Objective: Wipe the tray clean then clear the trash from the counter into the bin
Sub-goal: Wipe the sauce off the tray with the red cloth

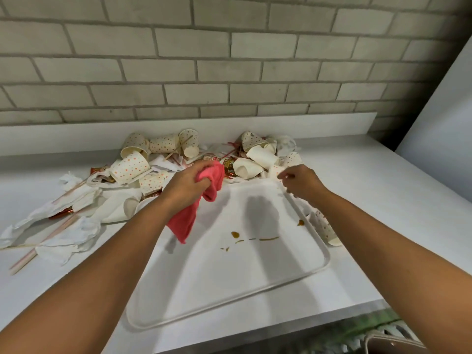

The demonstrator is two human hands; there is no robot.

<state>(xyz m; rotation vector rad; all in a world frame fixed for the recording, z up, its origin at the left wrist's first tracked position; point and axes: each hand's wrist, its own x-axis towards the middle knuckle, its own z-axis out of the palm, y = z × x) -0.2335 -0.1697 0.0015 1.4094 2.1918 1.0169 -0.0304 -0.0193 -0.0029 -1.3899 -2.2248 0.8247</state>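
Tray (pixel 327 261) on the bench (pixel 383 200), white, with brown smears (pixel 235 234) right of its middle.
Left grip (pixel 187 183) clenches a pink cloth (pixel 184 223) above the tray's far left corner; right grip (pixel 302 183), fingers curled, hovers at the far right corner, and whether it pinches anything cannot be told. Dotted paper cups (pixel 130 167), napkins (pixel 74 236) and straws (pixel 24 259) litter the bench far and left.

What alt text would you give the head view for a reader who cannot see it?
A person's left hand holds a pink cloth over the far left corner of a white tray marked with brown stains. The right hand is at the tray's far right rim, fingers curled. Dotted paper cups, napkins and straws litter the counter behind.
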